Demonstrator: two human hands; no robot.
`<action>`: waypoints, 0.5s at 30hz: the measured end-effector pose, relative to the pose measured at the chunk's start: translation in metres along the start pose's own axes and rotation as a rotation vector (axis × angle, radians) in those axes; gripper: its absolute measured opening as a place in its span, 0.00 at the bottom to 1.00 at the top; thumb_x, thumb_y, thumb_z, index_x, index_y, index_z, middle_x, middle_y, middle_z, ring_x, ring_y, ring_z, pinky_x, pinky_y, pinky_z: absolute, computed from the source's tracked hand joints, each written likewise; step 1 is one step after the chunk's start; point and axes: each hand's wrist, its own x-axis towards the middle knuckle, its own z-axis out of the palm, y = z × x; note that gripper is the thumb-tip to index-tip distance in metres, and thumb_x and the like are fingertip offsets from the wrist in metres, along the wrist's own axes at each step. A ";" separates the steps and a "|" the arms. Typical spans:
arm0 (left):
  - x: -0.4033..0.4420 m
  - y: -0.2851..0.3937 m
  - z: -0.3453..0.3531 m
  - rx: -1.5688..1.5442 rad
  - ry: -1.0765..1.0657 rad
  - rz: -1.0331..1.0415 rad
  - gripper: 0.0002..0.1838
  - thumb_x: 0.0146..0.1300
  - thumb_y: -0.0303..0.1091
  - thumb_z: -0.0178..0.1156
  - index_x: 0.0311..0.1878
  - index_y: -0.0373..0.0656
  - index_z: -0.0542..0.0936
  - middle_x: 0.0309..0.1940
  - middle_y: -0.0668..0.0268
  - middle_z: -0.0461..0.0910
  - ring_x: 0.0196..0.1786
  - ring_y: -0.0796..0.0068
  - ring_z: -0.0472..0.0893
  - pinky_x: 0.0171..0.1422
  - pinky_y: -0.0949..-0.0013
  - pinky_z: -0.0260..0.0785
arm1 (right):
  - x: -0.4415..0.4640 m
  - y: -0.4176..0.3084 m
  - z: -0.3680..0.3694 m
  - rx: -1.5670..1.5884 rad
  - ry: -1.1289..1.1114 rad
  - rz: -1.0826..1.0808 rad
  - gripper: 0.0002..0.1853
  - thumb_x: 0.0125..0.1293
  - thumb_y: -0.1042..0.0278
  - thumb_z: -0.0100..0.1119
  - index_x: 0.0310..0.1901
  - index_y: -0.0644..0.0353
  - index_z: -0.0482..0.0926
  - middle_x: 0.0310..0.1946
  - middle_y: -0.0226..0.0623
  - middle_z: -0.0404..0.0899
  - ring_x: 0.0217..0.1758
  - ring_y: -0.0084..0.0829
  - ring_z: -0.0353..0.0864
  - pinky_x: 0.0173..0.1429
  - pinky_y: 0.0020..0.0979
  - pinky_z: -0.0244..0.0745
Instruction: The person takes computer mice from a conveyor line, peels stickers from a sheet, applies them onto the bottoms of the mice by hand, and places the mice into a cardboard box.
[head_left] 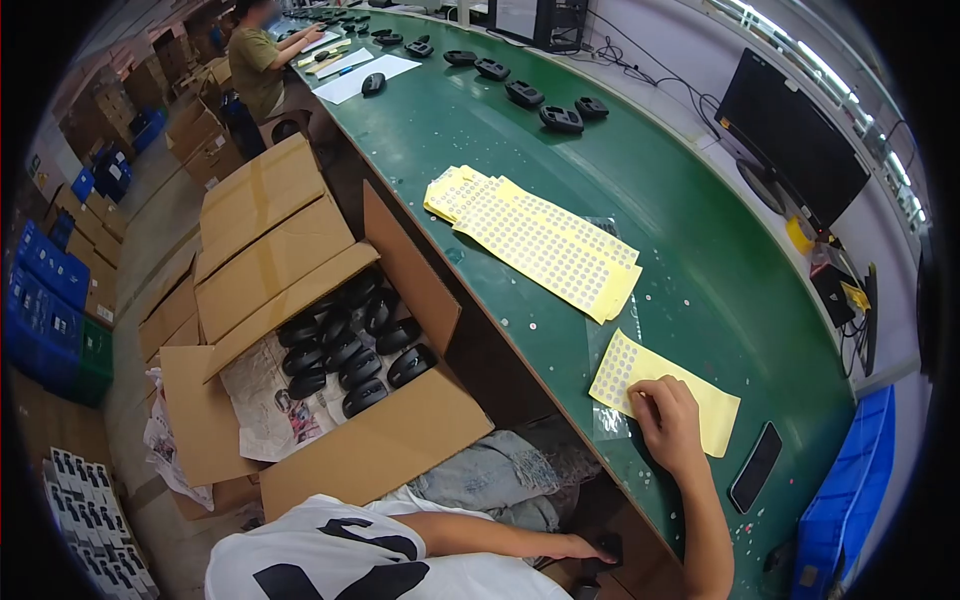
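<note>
My right hand (668,418) rests on a yellow sheet of round grey stickers (712,405). Its thumb and forefinger are pinched together at the edge of the sticker rows; anything between the fingertips is too small to make out. Low beside the table edge, my left hand (582,547) is closed around a black computer mouse (608,547), partly hidden and in shadow. Farther along the green table lies a stack of yellow sticker sheets (545,245). A clear plastic bag (610,424) sticks out from under the nearer sheet.
An open cardboard box (380,480) with several black mice (345,350) stands left of the table (720,290). A phone (756,468) lies right of my right hand. Black mouse-like parts (525,93) line the far edge. Beyond are a monitor (790,140) and a seated person (258,60).
</note>
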 end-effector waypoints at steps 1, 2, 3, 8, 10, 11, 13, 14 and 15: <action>-0.003 0.009 -0.002 0.023 -0.015 -0.023 0.45 0.57 0.55 0.76 0.74 0.41 0.74 0.69 0.57 0.77 0.67 0.61 0.77 0.73 0.64 0.68 | 0.000 -0.001 0.000 -0.001 -0.001 0.003 0.05 0.66 0.75 0.65 0.43 0.58 0.83 0.32 0.36 0.78 0.33 0.37 0.73 0.42 0.35 0.70; -0.005 0.015 -0.004 0.045 -0.028 -0.045 0.45 0.57 0.55 0.76 0.74 0.41 0.74 0.69 0.57 0.77 0.67 0.61 0.77 0.73 0.65 0.68 | 0.000 -0.001 0.000 -0.001 -0.002 0.005 0.05 0.66 0.75 0.65 0.43 0.58 0.83 0.33 0.37 0.78 0.33 0.37 0.73 0.42 0.34 0.70; -0.007 0.018 -0.004 0.055 -0.035 -0.056 0.45 0.57 0.55 0.76 0.74 0.41 0.74 0.69 0.57 0.77 0.67 0.61 0.77 0.73 0.65 0.68 | 0.001 -0.001 0.000 -0.001 -0.003 0.004 0.05 0.66 0.75 0.65 0.43 0.58 0.83 0.33 0.37 0.78 0.33 0.37 0.73 0.42 0.34 0.70; -0.009 0.019 -0.004 0.074 -0.006 -0.077 0.46 0.56 0.57 0.77 0.73 0.41 0.75 0.69 0.58 0.78 0.66 0.61 0.78 0.72 0.65 0.68 | 0.001 -0.001 0.000 0.001 -0.008 0.002 0.05 0.67 0.75 0.65 0.43 0.59 0.83 0.33 0.37 0.78 0.34 0.37 0.74 0.42 0.34 0.70; 0.013 -0.013 0.004 0.055 0.011 -0.084 0.46 0.55 0.57 0.77 0.73 0.40 0.75 0.68 0.58 0.78 0.66 0.61 0.78 0.72 0.65 0.68 | 0.001 -0.001 0.000 -0.001 -0.008 0.004 0.05 0.67 0.75 0.65 0.43 0.59 0.83 0.33 0.37 0.78 0.34 0.37 0.74 0.42 0.34 0.70; 0.031 -0.041 0.011 0.036 0.030 -0.093 0.47 0.54 0.57 0.78 0.72 0.40 0.75 0.68 0.58 0.78 0.66 0.61 0.78 0.71 0.65 0.68 | 0.001 -0.001 0.000 -0.001 -0.009 0.006 0.05 0.67 0.75 0.65 0.43 0.59 0.83 0.33 0.37 0.78 0.34 0.37 0.74 0.42 0.34 0.71; 0.056 -0.079 0.021 -0.002 0.068 -0.111 0.48 0.53 0.58 0.78 0.72 0.40 0.75 0.68 0.58 0.79 0.65 0.61 0.78 0.71 0.65 0.69 | 0.001 -0.001 0.000 -0.001 -0.009 0.007 0.05 0.67 0.74 0.65 0.43 0.59 0.83 0.33 0.36 0.78 0.34 0.36 0.74 0.43 0.34 0.71; 0.053 -0.077 0.021 -0.001 0.064 -0.112 0.48 0.53 0.58 0.78 0.72 0.40 0.75 0.68 0.58 0.79 0.65 0.61 0.78 0.71 0.65 0.69 | 0.001 -0.001 0.001 -0.002 -0.009 0.011 0.05 0.67 0.74 0.65 0.43 0.59 0.83 0.33 0.36 0.78 0.34 0.36 0.74 0.43 0.34 0.71; 0.049 -0.074 0.021 0.014 0.056 -0.114 0.48 0.52 0.58 0.79 0.72 0.40 0.75 0.67 0.58 0.79 0.65 0.61 0.78 0.71 0.65 0.69 | 0.001 -0.001 0.002 0.001 -0.010 0.001 0.05 0.67 0.74 0.65 0.44 0.59 0.83 0.33 0.36 0.78 0.34 0.36 0.74 0.43 0.34 0.71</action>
